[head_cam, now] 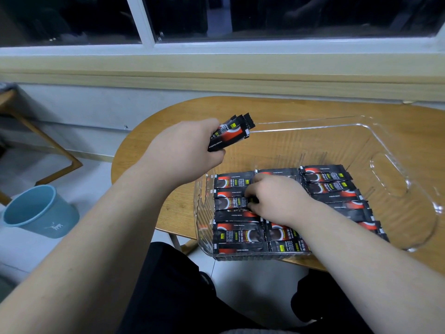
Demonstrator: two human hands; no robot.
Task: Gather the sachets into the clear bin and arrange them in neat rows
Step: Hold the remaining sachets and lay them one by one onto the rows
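Sachets (pixel 238 233): I see black-and-red packets lying flat in rows in the near half of the clear bin (pixel 395 165), towards 6 o'clock on the tabletop (pixel 240 109).
Right hand (pixel 274 198): I have it down inside the bin, fingers pinched on one sachet in the left row.
Left hand (pixel 185 150): raised just outside the bin's 10 o'clock corner, closed around a small bundle of sachets (pixel 222 133) that fans out past my fingers.
Bin, far half: bare, towards 12 o'clock.
Blue bucket (pixel 39 210): on the floor at 8 o'clock.
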